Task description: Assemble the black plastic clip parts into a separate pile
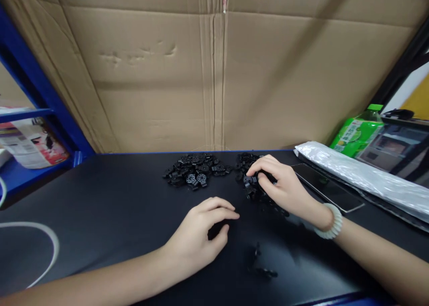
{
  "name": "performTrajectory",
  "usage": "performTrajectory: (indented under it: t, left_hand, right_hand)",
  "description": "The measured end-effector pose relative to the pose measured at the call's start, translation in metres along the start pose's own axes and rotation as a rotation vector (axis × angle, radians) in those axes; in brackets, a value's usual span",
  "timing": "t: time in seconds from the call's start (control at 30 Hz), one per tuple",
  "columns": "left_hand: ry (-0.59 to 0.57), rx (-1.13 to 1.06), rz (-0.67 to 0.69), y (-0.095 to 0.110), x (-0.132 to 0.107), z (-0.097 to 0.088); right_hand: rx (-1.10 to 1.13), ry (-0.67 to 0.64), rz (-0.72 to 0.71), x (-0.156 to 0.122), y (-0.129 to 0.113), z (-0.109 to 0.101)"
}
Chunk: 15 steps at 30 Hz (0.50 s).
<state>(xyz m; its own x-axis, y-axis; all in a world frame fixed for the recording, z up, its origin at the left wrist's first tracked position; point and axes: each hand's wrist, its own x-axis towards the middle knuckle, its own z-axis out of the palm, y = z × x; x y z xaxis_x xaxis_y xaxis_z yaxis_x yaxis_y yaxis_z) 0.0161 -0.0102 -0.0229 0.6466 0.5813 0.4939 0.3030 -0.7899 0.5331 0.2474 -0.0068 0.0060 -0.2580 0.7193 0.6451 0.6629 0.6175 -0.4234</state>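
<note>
My right hand reaches into the right pile of small black plastic parts, fingers curled. Its thumb and forefinger close about a small black plastic part at the pile's edge; the other fingers hide some of the heap. My left hand hovers near the middle of the black tabletop, thumb and fingers apart and nothing between them. Beyond it lies the left pile of similar parts, a few showing round, perforated faces. Two loose, blurred black parts lie near the front, right of my left hand.
A flat glass-faced device and a long silvery wrapped package lie at the right, by a green-labelled pack. Cardboard walls the back. A white cable loops at the left, near a blue frame.
</note>
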Motion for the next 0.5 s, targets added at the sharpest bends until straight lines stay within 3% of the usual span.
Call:
performTrajectory:
  t: [0.1, 0.2, 0.23, 0.37, 0.5]
  left_hand:
    - [-0.008, 0.029, 0.162, 0.011, -0.006, 0.001]
    - [-0.224, 0.024, 0.442, 0.025, -0.012, 0.002]
    - [-0.292, 0.032, 0.463, 0.028, -0.013, 0.002]
    - [-0.499, 0.122, 0.2, 0.031, -0.012, -0.003]
    - [-0.516, 0.193, 0.067, 0.024, -0.009, -0.01]
  right_hand:
    - [-0.011, 0.058, 0.006, 0.0, 0.0, 0.002]
    - [-0.009, 0.106, 0.009, 0.001, -0.004, 0.005]
    - [-0.006, 0.12, 0.008, 0.002, -0.004, 0.005]
    - [-0.015, 0.178, 0.025, 0.005, 0.0, -0.007]
    - [-0.044, 0.263, 0.08, 0.011, 0.018, -0.034]
